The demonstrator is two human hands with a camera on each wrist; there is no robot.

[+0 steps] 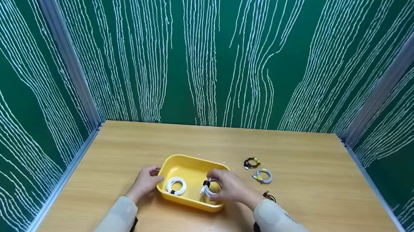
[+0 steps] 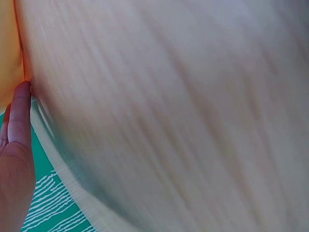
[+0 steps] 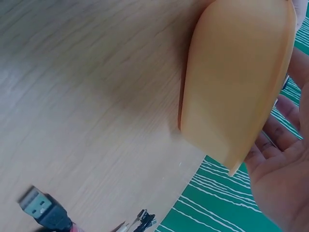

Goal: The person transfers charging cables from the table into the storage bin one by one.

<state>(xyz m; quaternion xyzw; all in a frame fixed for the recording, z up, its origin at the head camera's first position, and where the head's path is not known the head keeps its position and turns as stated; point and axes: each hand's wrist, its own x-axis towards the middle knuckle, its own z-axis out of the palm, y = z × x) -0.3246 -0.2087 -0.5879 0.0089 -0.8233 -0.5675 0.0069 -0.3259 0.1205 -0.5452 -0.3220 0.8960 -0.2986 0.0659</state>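
A yellow plastic bin stands on the table, its outer wall also visible in the right wrist view. My left hand holds the bin at its left end, thumb at the rim and fingers against the outside. Inside the bin's left part lies a coiled white cable with a black tie. Reaching over the right end, my right hand grips a second coiled cable, whitish with a black strap, within the bin. In the right wrist view the bin wall hides that cable.
Right of the bin on the wooden table lie a black coiled cable, a grey coiled cable with yellow ties, and a dark cable partly behind the right forearm. Green, white-streaked panels enclose the table's back and sides.
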